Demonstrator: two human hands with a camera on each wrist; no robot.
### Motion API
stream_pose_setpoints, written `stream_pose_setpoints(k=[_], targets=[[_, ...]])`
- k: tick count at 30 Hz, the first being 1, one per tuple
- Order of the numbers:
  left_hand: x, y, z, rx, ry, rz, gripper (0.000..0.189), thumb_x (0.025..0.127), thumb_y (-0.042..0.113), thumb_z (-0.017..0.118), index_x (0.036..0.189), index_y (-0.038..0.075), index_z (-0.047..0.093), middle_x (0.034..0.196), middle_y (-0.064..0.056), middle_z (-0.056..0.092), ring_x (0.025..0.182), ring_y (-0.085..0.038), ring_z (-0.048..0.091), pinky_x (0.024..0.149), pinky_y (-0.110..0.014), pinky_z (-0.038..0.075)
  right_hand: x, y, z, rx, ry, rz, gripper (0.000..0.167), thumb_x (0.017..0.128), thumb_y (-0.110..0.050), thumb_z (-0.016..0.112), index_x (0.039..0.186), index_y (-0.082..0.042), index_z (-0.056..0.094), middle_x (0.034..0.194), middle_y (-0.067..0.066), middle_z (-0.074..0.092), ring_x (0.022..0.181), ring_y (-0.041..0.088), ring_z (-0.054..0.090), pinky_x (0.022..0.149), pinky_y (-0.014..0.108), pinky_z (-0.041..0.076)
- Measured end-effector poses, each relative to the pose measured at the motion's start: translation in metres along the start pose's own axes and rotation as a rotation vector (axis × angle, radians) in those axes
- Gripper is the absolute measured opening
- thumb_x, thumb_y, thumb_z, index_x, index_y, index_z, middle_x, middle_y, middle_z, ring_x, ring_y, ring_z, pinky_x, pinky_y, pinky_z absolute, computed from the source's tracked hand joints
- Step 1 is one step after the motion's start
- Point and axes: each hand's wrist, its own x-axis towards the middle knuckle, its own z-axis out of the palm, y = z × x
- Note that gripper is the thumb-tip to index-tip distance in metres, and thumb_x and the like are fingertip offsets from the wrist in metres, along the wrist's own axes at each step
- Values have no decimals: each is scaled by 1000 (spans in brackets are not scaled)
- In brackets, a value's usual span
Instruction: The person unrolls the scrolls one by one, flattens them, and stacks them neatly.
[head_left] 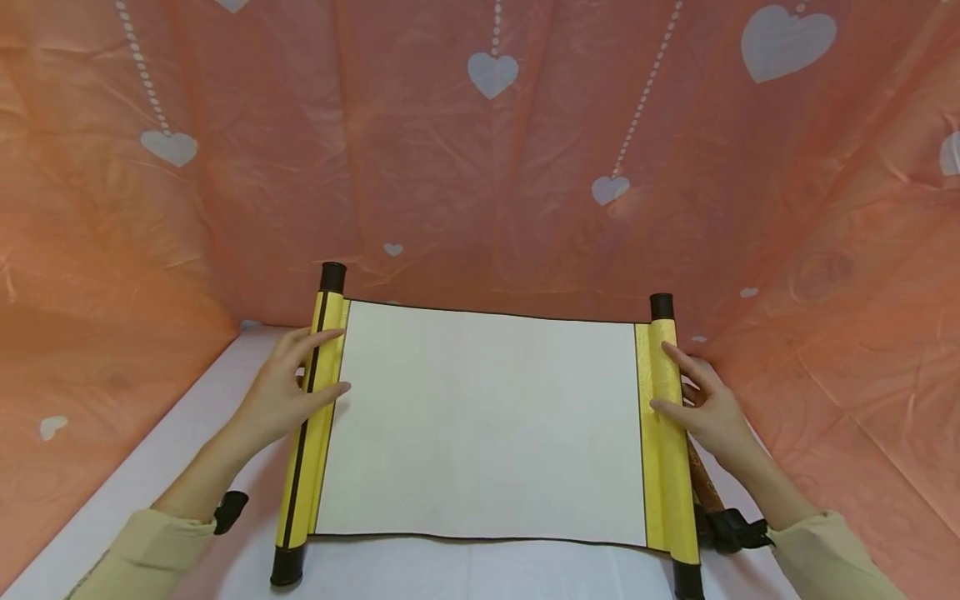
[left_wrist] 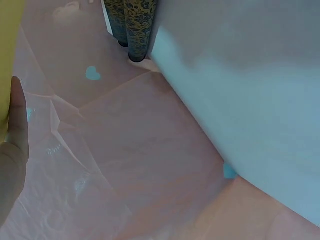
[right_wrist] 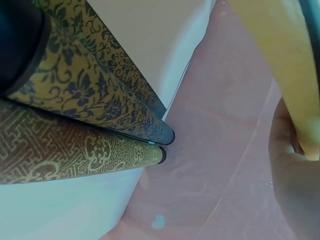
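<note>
A hanging scroll with a blank white sheet point(head_left: 487, 417) is spread open between two yellow rollers with black end knobs. My left hand point(head_left: 281, 387) grips the left roller point(head_left: 300, 467), index finger and thumb lying across its front. On the other side my right hand point(head_left: 712, 412) holds the right roller point(head_left: 678, 492) near its upper half, thumb and index finger on the front. In the left wrist view the left hand point(left_wrist: 15, 155) is at a yellow strip at the edge. The right wrist view shows the right hand point(right_wrist: 292, 180) around the yellow roller point(right_wrist: 287, 65).
Behind the right roller lies a brown patterned roll point(head_left: 703, 475). The right wrist view shows it as a brown roll point(right_wrist: 85, 150) beside a floral blue-and-gold roll point(right_wrist: 100, 95). Orange sheeting point(head_left: 420, 167) with white hearts hangs around the white table point(head_left: 480, 571).
</note>
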Motion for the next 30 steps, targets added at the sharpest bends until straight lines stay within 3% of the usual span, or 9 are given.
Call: stream_pose_setpoints(k=[2,4,9,12,20,26,30], targets=[[0,-1,1,5,-3,2,72,85,3,84,150,10,53,145,-26,40,113,-40,55,84,-47,51,0,2,0,-12,-8,-2,84,97,-13,75,166,-26,29,156,15,28,138,47,43,83,21,57],[-1,-2,0,8,2,14,72,86,2,83,151,9,52,147,-27,40,116,-42,54,84,-51,51,1,3,-1,-37,-10,-12,85,97,-13,76,166,-25,29,156,16,29,134,38,47,83,21,57],[-3,-7,-4,27,42,72,69,87,1,81,150,9,53,149,-23,47,106,-32,56,73,-31,51,0,6,-6,-76,-9,-62,86,98,-9,73,168,-23,24,159,24,33,118,3,54,84,16,53],[-3,-9,-8,35,58,75,70,86,0,81,150,9,53,146,-20,52,96,-28,56,68,-23,49,0,7,-10,-67,-4,-85,89,97,-5,73,168,-22,22,158,28,35,109,-8,55,83,14,52],[-5,-13,-14,50,50,19,64,86,-4,77,146,4,56,147,-27,47,106,-40,58,75,-17,48,-2,9,-12,-32,-2,-112,85,97,1,70,167,-19,27,144,6,44,103,-5,62,80,18,56],[-5,-18,-14,43,49,18,62,86,-5,75,145,4,57,146,-26,48,106,-42,59,75,-15,48,-1,13,-14,-60,-14,-106,85,98,2,68,167,-14,22,155,27,33,106,-13,55,80,14,53],[-3,-21,-13,47,31,19,63,86,-3,74,146,5,57,144,-25,50,103,-43,61,72,-22,52,3,17,-15,-109,-20,-116,83,98,2,68,166,-10,22,158,31,30,107,-17,50,82,10,50]])
